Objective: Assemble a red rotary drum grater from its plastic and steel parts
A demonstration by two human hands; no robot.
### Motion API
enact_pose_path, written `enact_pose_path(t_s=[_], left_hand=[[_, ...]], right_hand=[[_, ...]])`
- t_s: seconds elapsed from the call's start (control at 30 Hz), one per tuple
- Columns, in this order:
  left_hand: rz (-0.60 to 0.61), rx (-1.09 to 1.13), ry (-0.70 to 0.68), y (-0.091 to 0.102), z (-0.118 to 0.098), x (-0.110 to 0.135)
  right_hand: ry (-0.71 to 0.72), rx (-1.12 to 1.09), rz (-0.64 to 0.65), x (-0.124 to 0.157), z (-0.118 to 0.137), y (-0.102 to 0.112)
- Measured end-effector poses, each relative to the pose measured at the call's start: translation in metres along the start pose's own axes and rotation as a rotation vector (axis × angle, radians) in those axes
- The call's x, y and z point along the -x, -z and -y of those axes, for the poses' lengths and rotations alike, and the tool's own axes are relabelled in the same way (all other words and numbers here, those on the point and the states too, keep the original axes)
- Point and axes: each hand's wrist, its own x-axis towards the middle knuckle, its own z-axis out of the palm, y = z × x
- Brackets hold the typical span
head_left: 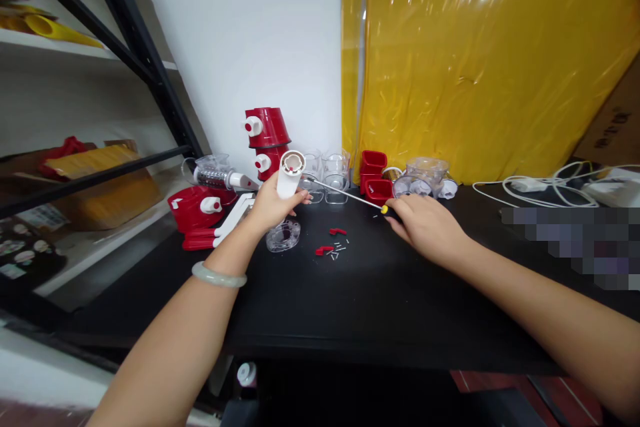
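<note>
My left hand is wrapped round a white plastic part with a round, hollow end facing up. In my right hand is a long screwdriver with a black and yellow handle. Its shaft points left, and the tip is close beside the white part; whether they touch I cannot tell. Below them on the black table lie two small red plastic pieces and several loose screws. A clear plastic ring-shaped part sits just under my left hand.
Stacked red housings stand at the back, beside clear cups. Left are another red housing and white-and-red handles. Red hoppers and clear parts line the yellow sheet. White cables lie right.
</note>
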Motion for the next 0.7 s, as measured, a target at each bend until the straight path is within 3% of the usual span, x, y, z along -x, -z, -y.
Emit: enact_pose_path(t_s=[0.23,0.43,0.7], left_hand=[[0.095,0.185,0.011,0.003,-0.001,0.0],[0.162,0.239,0.039,0.009,-0.003,0.0],[0.218,0.276,0.038,0.01,-0.005,0.003]], right_hand=[[-0.076,0.015,-0.26,0.005,-0.015,0.004],[-0.028,0.046,-0.308,0.009,-0.025,0.008],[-0.086,0.069,-0.362,0.011,-0.033,0.012]])
